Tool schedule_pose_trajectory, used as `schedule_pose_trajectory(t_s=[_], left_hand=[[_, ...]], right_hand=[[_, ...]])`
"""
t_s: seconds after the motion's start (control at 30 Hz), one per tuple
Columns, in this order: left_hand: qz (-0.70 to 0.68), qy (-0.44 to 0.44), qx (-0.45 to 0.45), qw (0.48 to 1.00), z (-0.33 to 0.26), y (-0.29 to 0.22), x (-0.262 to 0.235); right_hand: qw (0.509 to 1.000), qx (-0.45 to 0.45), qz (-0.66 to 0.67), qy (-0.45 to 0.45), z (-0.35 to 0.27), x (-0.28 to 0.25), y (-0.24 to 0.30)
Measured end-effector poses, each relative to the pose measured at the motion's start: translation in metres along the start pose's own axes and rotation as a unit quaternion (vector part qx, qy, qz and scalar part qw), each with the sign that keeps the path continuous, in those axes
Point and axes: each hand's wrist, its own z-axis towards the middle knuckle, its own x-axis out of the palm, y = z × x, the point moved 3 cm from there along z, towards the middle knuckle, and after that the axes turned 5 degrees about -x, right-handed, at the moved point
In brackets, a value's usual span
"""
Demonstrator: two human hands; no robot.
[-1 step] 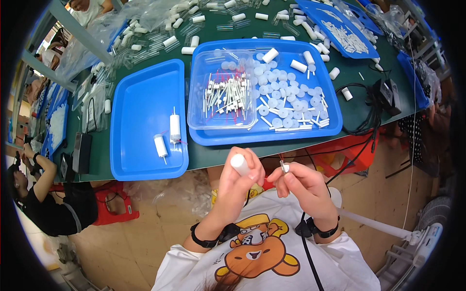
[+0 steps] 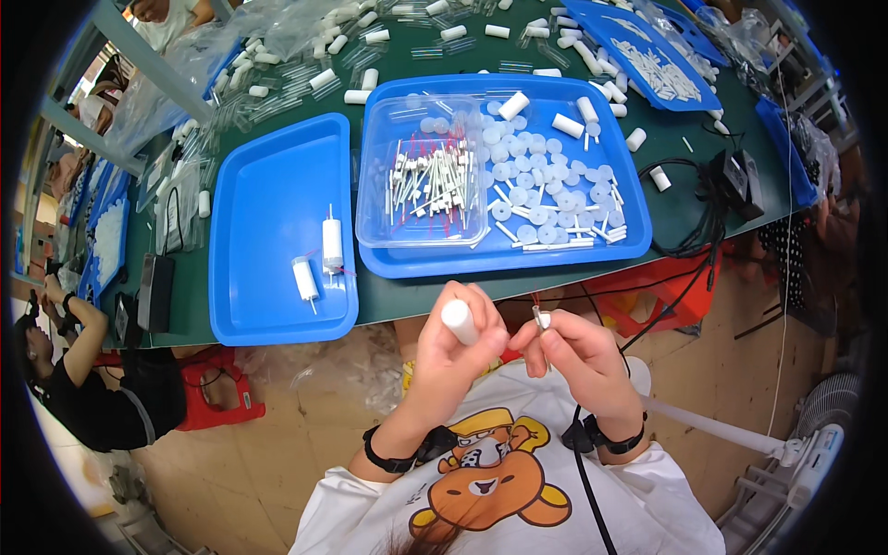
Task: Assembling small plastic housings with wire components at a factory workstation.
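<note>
In front of my chest, my left hand point(image 2: 455, 351) is closed around a white cylinder point(image 2: 458, 316), one round end facing up. My right hand point(image 2: 587, 356) pinches a small white piece with a thin shiny stem point(image 2: 542, 320) between thumb and fingers; a bit of red wire sticks up from it. The two hands are close together. Just beyond them, a clear box point(image 2: 423, 235) holds many thin white sticks with small white blocks and red wires point(image 2: 433, 180). It sits inside a large blue tray point(image 2: 509, 264), beside frosted discs point(image 2: 536, 171) and short white rods.
A second blue tray point(image 2: 277, 231) at left holds two white cylinders with protruding stems point(image 2: 332, 243). White cylinders and clear tubes are scattered over the green table point(image 2: 472, 60). Black cables and boxes point(image 2: 735, 180) lie at right. Another person point(image 2: 79, 361) sits at the far left.
The white cylinder in my left hand has shifted very slightly, and my left thumb has moved a little toward the right hand. Both hands keep their hold.
</note>
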Motion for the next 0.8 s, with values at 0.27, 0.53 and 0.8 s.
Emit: schedule_pose_trajectory(t_s=[0.27,0.53,0.8], left_hand=[[0.039,0.01,-0.067,0.997,0.001,-0.006,0.005],[0.109,-0.064,0.03,0.992,-0.003,-0.003,-0.015],[-0.023,-0.091,0.004,0.996,-0.009,-0.007,-0.007]], right_hand=[[0.996,0.037,-0.057,0.062,-0.001,-0.005,-0.003],[0.774,-0.221,-0.562,-0.193,0.04,-0.058,0.017],[0.78,-0.111,-0.606,-0.112,0.062,-0.094,0.025]])
